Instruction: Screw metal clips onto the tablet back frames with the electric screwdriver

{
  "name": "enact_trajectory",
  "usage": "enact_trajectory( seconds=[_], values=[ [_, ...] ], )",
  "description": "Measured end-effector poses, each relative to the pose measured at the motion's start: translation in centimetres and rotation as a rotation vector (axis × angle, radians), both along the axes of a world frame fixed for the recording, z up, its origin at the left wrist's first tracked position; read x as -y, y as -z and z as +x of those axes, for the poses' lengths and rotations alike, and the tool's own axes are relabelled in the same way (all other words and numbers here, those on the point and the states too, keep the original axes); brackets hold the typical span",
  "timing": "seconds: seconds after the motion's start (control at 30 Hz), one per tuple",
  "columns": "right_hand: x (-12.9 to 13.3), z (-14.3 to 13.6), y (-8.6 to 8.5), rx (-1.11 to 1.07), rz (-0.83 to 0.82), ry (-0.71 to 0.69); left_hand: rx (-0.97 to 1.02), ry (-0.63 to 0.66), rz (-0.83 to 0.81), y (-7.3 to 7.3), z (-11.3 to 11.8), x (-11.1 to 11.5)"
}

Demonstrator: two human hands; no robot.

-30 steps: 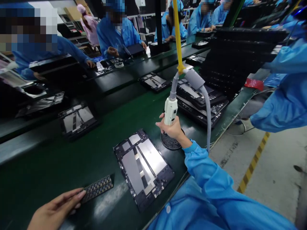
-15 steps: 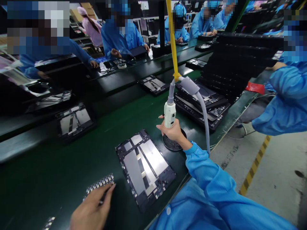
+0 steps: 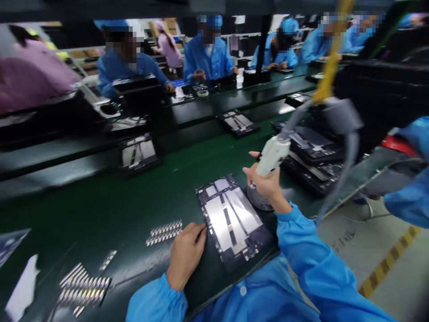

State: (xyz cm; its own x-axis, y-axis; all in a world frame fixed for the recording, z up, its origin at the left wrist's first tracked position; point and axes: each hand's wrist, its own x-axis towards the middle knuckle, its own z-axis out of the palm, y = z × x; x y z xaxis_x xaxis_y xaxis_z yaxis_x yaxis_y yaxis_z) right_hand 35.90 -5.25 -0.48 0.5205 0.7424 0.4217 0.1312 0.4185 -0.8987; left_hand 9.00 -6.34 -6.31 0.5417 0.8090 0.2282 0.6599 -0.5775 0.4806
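An opened tablet (image 3: 233,219), its batteries and boards bare, lies before me on the green bench. My right hand (image 3: 268,181) wraps round a white electric screwdriver (image 3: 273,154), which tilts and hangs by a grey cable from a yellow strap (image 3: 330,67). Under that hand sits a round dark dish (image 3: 258,201), partly covered. My left hand (image 3: 187,250) is at the tablet's left edge, thumb and fingers pinched together; whatever is between them is hidden. Just left of it lie strips of small metallic parts (image 3: 164,231).
More strips (image 3: 85,288) and a white scrap (image 3: 23,288) lie at lower left. Other opened tablets (image 3: 139,152) rest farther along the bench, with a stack of them (image 3: 311,152) at right. Co-workers in blue sit opposite, and a blue sleeve (image 3: 409,192) shows at right.
My view has swung left. My left hand has moved from the metallic strips to the tablet's left edge. The screwdriver in my right hand leans more to the right.
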Motion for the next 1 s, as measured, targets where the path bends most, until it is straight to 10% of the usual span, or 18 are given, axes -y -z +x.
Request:
enact_trajectory(
  seconds=[0.17, 0.33, 1.0],
  values=[
    [-0.5, -6.6, -2.5, -0.06, 0.027, -0.238, 0.122, -0.039, -0.087, -0.2, -1.1, -1.6],
    [-2.9, -12.1, -0.9, -0.022, -0.145, -0.426, 0.172, -0.301, 0.069, 0.7, -4.7, -4.0],
    [-3.6, -13.2, 1.3, 0.079, -0.247, -0.409, 0.474, -0.407, 0.067, -0.1, -4.9, -3.1]
  ],
)
